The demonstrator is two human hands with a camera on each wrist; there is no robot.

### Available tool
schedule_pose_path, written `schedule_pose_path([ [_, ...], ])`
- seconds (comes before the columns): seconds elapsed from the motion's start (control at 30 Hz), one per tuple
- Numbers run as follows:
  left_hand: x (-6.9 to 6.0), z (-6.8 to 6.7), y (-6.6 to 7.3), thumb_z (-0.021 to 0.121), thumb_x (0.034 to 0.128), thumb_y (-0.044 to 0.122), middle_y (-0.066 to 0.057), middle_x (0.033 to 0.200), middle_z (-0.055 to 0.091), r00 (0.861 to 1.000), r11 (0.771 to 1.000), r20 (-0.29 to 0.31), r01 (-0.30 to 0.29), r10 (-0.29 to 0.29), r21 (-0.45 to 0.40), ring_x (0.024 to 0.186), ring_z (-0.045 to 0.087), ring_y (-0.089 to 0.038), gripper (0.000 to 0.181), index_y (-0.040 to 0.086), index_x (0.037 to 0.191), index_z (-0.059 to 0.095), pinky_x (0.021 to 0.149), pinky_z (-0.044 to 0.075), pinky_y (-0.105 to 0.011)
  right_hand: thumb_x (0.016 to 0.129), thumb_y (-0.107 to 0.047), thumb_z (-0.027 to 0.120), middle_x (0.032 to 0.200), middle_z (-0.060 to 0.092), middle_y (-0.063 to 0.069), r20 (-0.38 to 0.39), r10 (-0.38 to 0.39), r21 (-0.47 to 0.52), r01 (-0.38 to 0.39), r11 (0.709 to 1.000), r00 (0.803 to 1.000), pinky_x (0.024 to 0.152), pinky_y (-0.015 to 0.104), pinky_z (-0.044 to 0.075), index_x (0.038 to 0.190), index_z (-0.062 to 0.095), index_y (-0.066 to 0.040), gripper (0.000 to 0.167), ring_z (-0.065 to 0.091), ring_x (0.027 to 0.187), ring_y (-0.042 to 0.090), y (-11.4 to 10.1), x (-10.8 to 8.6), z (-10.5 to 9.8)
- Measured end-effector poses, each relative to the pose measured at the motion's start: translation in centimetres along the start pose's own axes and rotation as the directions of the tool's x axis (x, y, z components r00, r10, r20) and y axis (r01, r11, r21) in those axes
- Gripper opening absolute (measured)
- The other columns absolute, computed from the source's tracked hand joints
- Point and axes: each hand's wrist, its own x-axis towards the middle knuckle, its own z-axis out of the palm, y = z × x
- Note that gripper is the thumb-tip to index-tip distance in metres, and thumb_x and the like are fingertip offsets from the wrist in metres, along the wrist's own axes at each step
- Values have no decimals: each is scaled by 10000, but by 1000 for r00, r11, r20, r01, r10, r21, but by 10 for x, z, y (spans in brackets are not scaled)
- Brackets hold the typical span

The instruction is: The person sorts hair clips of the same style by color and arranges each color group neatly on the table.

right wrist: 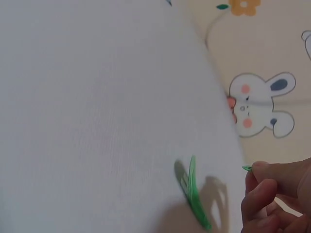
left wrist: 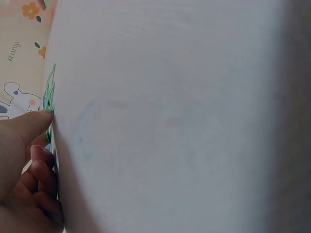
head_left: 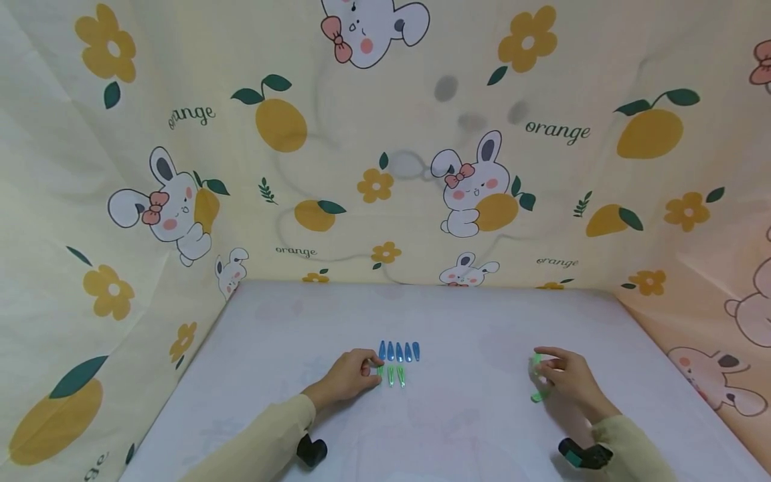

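Several blue snap hair clips point(head_left: 399, 351) lie side by side in a row on the white table. Below them is a shorter row of green hair clips point(head_left: 391, 376). At the left end of that green row, my left hand point(head_left: 349, 375) pinches a green clip point(head_left: 380, 371) between thumb and index finger; its other fingers are curled in. On the right, my right hand point(head_left: 569, 378) pinches another green hair clip point(right wrist: 247, 168) above the table, its tip showing past the thumb. One more green hair clip point(right wrist: 194, 196) lies below that hand, with its prongs apart.
The white table point(head_left: 458, 428) meets a cloth backdrop point(head_left: 349, 120) printed with rabbits and oranges at the back and both sides. Black wrist devices point(head_left: 312, 450) show at both sleeves.
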Motion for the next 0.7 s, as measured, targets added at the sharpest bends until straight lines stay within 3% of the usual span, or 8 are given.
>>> schedule_pose_path([
  [0.7, -1, 0, -1, 760, 899, 160, 68, 648, 475, 1000, 1000, -7, -18, 18, -4, 583, 421, -53, 266, 79, 1149, 718, 544, 333, -190, 959, 6, 630, 929, 656, 136, 69, -148, 190, 133, 973, 986, 497, 221, 409, 1401, 495, 105, 472, 504, 591, 83, -25, 0, 35],
])
